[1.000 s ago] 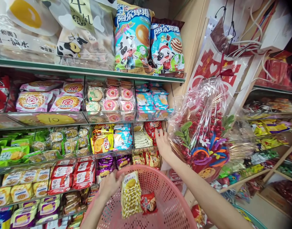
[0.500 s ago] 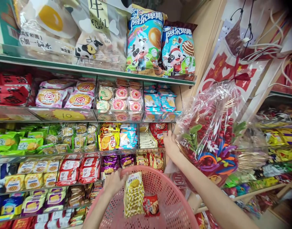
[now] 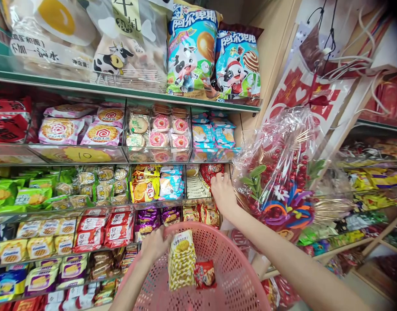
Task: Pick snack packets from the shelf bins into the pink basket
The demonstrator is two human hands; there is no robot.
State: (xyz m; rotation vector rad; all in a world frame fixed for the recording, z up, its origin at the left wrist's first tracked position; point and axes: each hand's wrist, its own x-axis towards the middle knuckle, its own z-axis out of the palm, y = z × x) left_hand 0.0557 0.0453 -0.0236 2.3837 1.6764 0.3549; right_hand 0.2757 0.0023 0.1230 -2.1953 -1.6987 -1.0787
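My left hand point(image 3: 153, 244) is closed round the rim of a pink plastic basket point(image 3: 235, 259) with holes in its wall. Inside lie a stack of yellow-and-white biscuit packets point(image 3: 181, 261) and one red snack packet point(image 3: 205, 274). Above the basket, my right hand point(image 3: 223, 193) reaches into the rightmost compartment of a shelf row. Its fingers are curled among red snack packets point(image 3: 212, 169); the fingertips are hidden, and whatever they hold does not show. Just left of it stand cream-wrapped packets point(image 3: 197, 186) in their own compartment.
Clear dividers and front strips point(image 3: 159, 203) edge the compartments of wrapped snacks. Large snack bags point(image 3: 192, 52) stand on the shelf above. A cellophane-wrapped bouquet point(image 3: 282, 181) hangs close to my right forearm. More packets fill shelves point(image 3: 376, 181) on the right.
My right hand has shifted slightly left and deeper over the red packets, covering more of them. The left hand stays on the basket rim. The view has moved a little to the right.
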